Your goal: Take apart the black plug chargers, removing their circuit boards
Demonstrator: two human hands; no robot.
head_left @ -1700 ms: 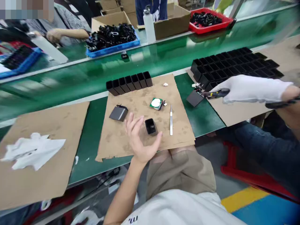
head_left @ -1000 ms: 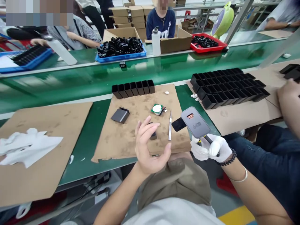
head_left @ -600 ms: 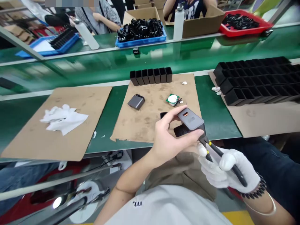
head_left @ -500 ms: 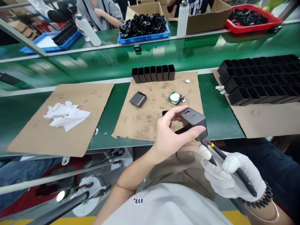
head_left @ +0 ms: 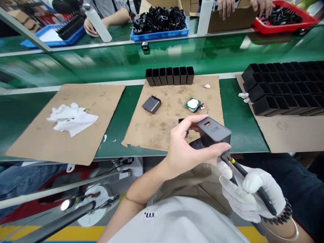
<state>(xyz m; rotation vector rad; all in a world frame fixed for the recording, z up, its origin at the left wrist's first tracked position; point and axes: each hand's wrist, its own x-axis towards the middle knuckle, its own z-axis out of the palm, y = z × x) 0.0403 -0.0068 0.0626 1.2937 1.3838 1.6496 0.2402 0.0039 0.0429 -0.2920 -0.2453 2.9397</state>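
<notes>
Just off the near edge of the cardboard mat (head_left: 157, 128), the left hand (head_left: 184, 152) is pinching the grey charger (head_left: 214, 131) between thumb and fingers, holding it in the air with its port face up. A second or so back that hand was hovering spread over the mat while the charger was riding on a co-worker's pliers (head_left: 236, 168), so the handover is happening right now. The gloved hand (head_left: 249, 195) is still gripping the pliers, tip tucked under the charger; can't tell if it's still biting. The right hand isn't showing. Room-wise, a small black shell (head_left: 181, 120) is sitting just behind the fingers, a second charger (head_left: 151, 104) and green board (head_left: 193, 103) are lying mid-mat, and a row of black shells (head_left: 170, 75) is lining the far edge. The widest gap is over the mat's near-left corner.
</notes>
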